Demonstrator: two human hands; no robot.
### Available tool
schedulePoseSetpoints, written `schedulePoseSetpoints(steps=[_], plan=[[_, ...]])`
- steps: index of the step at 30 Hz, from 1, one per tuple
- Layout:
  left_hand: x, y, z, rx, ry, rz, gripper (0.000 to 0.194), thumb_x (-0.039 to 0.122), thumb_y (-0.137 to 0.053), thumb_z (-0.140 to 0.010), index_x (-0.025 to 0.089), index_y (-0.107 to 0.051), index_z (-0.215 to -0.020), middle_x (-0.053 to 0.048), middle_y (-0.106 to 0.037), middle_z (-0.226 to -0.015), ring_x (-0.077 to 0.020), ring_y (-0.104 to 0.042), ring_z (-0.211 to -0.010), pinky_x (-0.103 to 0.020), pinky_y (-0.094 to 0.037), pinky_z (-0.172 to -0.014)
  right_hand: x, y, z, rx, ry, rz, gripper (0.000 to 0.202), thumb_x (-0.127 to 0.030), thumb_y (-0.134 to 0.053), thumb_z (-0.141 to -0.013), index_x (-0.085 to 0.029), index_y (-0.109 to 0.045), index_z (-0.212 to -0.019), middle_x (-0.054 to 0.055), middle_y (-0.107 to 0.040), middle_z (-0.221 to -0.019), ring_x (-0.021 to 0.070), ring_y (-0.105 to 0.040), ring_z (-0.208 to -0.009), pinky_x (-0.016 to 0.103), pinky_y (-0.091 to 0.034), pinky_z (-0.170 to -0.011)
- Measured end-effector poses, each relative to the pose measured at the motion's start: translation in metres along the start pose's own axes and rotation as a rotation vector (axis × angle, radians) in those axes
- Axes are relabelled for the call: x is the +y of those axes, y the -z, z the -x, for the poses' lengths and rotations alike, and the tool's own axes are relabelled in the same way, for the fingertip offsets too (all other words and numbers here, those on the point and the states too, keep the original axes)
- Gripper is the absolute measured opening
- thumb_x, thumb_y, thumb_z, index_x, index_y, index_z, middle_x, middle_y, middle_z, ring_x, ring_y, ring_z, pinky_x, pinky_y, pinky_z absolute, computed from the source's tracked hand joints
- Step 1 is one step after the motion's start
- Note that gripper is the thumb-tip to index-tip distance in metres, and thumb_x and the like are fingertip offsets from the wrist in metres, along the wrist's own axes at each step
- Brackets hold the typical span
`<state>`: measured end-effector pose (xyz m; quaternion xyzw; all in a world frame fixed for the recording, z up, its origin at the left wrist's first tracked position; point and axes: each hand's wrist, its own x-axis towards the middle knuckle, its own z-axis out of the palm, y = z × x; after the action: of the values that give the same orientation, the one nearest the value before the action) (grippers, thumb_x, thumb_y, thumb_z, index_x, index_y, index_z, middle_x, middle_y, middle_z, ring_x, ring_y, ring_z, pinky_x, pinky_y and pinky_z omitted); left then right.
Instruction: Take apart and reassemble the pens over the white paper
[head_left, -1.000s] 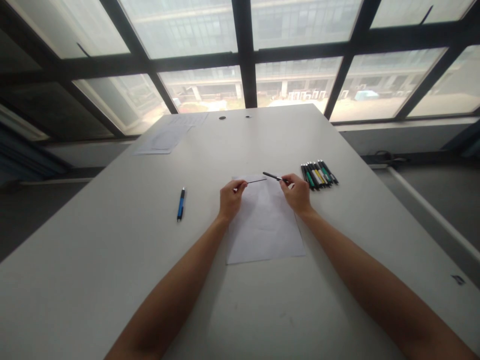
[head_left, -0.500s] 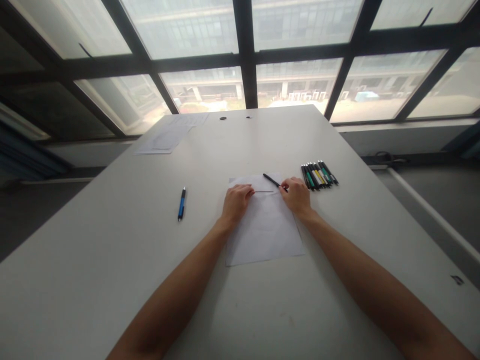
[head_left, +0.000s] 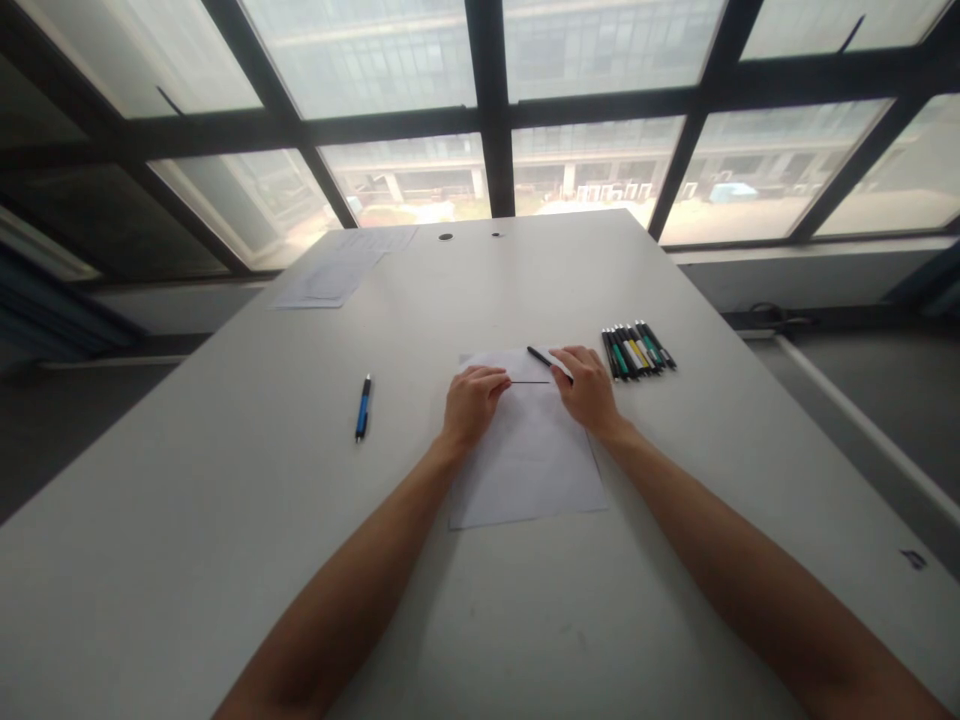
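Note:
A sheet of white paper (head_left: 529, 470) lies on the table under both hands. Pinched in the fingers of my left hand (head_left: 472, 400) is a thin dark pen refill (head_left: 530, 382), pointing right across the upper part of the sheet. My right hand (head_left: 586, 388) rests at the sheet's upper right, thumb and forefinger apart. A black pen barrel (head_left: 538, 354) lies slantwise by these fingers, its lower end hidden behind them. Just right of that hand is a row of several pens (head_left: 637, 350) with black, green, yellow and white parts.
Off to the left a blue and black pen (head_left: 363, 408) lies alone on the white table (head_left: 225, 480). Printed papers (head_left: 330, 275) are spread at the far left corner. Two small round fittings (head_left: 446, 237) show near the far edge, before the windows.
My right hand's thumb and forefinger have parted and shifted slightly left by the black barrel. The left hand keeps the refill nearly still. The paper has moved slightly.

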<state>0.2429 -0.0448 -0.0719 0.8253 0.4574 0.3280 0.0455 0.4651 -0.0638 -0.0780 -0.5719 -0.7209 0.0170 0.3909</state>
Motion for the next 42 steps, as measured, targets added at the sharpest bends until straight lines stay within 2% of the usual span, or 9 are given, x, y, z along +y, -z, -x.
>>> schedulePoseSetpoints(steps=[6, 12, 15, 20, 28, 42], plan=[[0.004, 0.001, -0.001, 0.083, -0.021, 0.086, 0.020, 0.033, -0.056, -0.095, 0.024, -0.074, -0.097, -0.006, -0.074, -0.100, -0.0213, -0.065, -0.096, -0.037, -0.049, -0.091, 0.001, -0.001, 0.000, -0.064, 0.045, -0.045, 0.024, -0.032, -0.051, -0.097, -0.024, -0.069, -0.111, 0.009, -0.067, -0.109, 0.0256, -0.055, -0.104, 0.039, -0.041, -0.093], [0.004, 0.001, -0.001, 0.131, -0.020, 0.142, 0.016, 0.033, -0.059, -0.094, 0.022, -0.071, -0.096, -0.005, -0.072, -0.099, -0.0208, -0.064, -0.097, -0.037, -0.049, -0.091, 0.000, -0.002, 0.000, -0.168, 0.119, -0.079, 0.018, -0.028, -0.053, -0.097, -0.024, -0.071, -0.095, 0.005, -0.068, -0.094, 0.0223, -0.056, -0.096, 0.035, -0.039, -0.088], [0.000, 0.000, -0.001, 0.177, 0.041, 0.151, 0.012, 0.030, -0.061, -0.092, 0.022, -0.070, -0.095, -0.005, -0.072, -0.097, -0.0205, -0.063, -0.096, -0.036, -0.050, -0.090, 0.001, -0.001, 0.000, -0.100, 0.074, -0.055, 0.021, -0.027, -0.051, -0.097, -0.023, -0.071, -0.093, 0.006, -0.067, -0.094, 0.0230, -0.055, -0.097, 0.036, -0.038, -0.088], [-0.007, -0.003, 0.000, 0.274, 0.134, 0.178, 0.008, 0.027, -0.064, -0.089, 0.020, -0.069, -0.092, -0.005, -0.071, -0.093, -0.0201, -0.063, -0.091, -0.032, -0.052, -0.077, 0.007, -0.001, 0.000, 0.007, -0.024, -0.041, 0.019, -0.025, -0.052, -0.096, -0.022, -0.071, -0.093, 0.007, -0.066, -0.093, 0.0244, -0.054, -0.096, 0.037, -0.039, -0.087], [-0.005, -0.002, -0.001, 0.211, 0.110, 0.203, 0.011, 0.028, -0.062, -0.091, 0.022, -0.071, -0.093, -0.005, -0.071, -0.099, -0.0202, -0.063, -0.098, -0.034, -0.052, -0.082, 0.005, 0.001, 0.001, 0.014, 0.004, -0.064, 0.018, -0.026, -0.053, -0.095, -0.022, -0.071, -0.092, 0.006, -0.066, -0.091, 0.0239, -0.055, -0.095, 0.037, -0.040, -0.088], [-0.005, -0.003, -0.001, 0.173, 0.078, 0.233, 0.013, 0.031, -0.062, -0.091, 0.022, -0.071, -0.093, -0.005, -0.071, -0.097, -0.0193, -0.064, -0.095, -0.034, -0.053, -0.083, 0.004, 0.000, 0.000, -0.023, 0.020, -0.076, 0.019, -0.026, -0.053, -0.095, -0.023, -0.072, -0.091, 0.006, -0.067, -0.092, 0.0239, -0.056, -0.095, 0.037, -0.041, -0.088]])
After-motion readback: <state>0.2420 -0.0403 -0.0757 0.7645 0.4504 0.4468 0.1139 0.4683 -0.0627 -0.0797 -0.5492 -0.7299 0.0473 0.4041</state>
